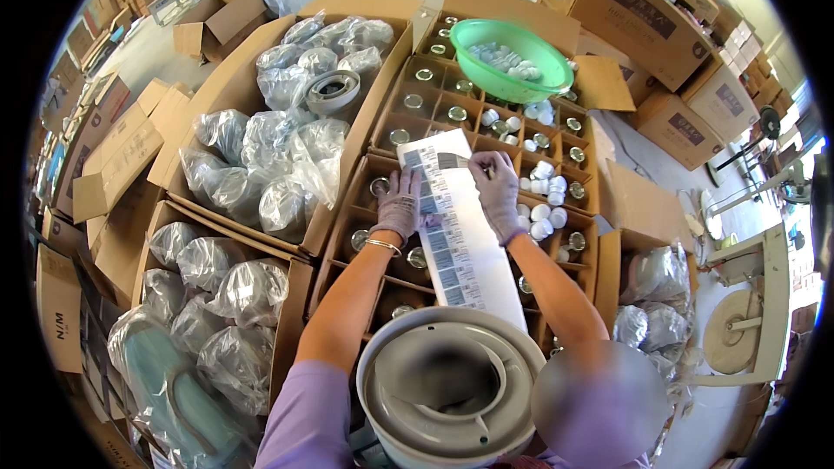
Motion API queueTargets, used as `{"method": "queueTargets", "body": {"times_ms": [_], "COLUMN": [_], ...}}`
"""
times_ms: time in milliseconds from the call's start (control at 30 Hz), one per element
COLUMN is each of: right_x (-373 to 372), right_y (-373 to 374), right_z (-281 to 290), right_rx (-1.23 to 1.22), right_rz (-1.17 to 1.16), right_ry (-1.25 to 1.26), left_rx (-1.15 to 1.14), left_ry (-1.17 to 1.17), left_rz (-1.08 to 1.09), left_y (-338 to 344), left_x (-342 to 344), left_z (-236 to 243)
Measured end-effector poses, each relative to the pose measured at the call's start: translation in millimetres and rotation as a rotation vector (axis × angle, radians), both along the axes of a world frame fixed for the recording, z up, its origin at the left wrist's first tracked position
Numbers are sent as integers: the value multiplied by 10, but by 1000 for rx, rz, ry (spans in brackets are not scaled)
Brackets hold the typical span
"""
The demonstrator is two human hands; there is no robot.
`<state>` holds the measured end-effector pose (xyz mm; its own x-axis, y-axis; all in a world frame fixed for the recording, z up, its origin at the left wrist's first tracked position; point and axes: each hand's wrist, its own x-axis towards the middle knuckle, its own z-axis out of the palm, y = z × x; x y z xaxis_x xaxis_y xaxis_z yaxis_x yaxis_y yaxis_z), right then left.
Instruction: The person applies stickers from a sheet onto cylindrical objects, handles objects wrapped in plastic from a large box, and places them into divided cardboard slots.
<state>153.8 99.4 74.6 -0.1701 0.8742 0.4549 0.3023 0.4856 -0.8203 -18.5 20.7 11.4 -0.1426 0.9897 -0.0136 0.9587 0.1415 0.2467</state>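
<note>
A long sheet of printed labels (pixel 469 247) on white backing lies across a divided carton of glass jars. My left hand (pixel 397 208), in a thin grey glove, rests palm down along the sheet's left edge with its fingers stretched out. On the other side my right hand (pixel 498 195), gloved alike, has its fingers bent together at the sheet's far right edge. They pinch the end of a grey label strip (pixel 451 159); the fingertips partly hide it. Clear jars (pixel 457 113) stand in the cardboard compartments beneath and around the sheet.
White caps (pixel 540 213) lie among the jars at right. A green basin (pixel 512 61) of small pieces sits on the carton's far end. Cartons of plastic-wrapped items (pixel 261 148) stand left. A round grey plastic part (pixel 382 365) is close before me. Stacked boxes (pixel 638 17) rise far right.
</note>
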Motion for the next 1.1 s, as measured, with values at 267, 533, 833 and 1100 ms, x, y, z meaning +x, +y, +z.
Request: {"method": "queueTargets", "body": {"times_ms": [267,533,833,1100], "right_x": [1393,1733,1384,1178], "right_y": [-1597,-2923,-3716,-3693], "right_z": [1513,2281,2215,2023], "right_rx": [-609,-512,-537,-392], "right_rz": [75,181,182,173], "right_ry": [656,904,342,328], "left_rx": [309,588,590,661], "left_ry": [-1966,-1521,-937,-1090], "left_rz": [-604,-333,-151,-435], "left_y": [-1492,-2579,-2610,-2733], "left_x": [363,883,811,846], "left_z": [1453,2194,2182,2327]}}
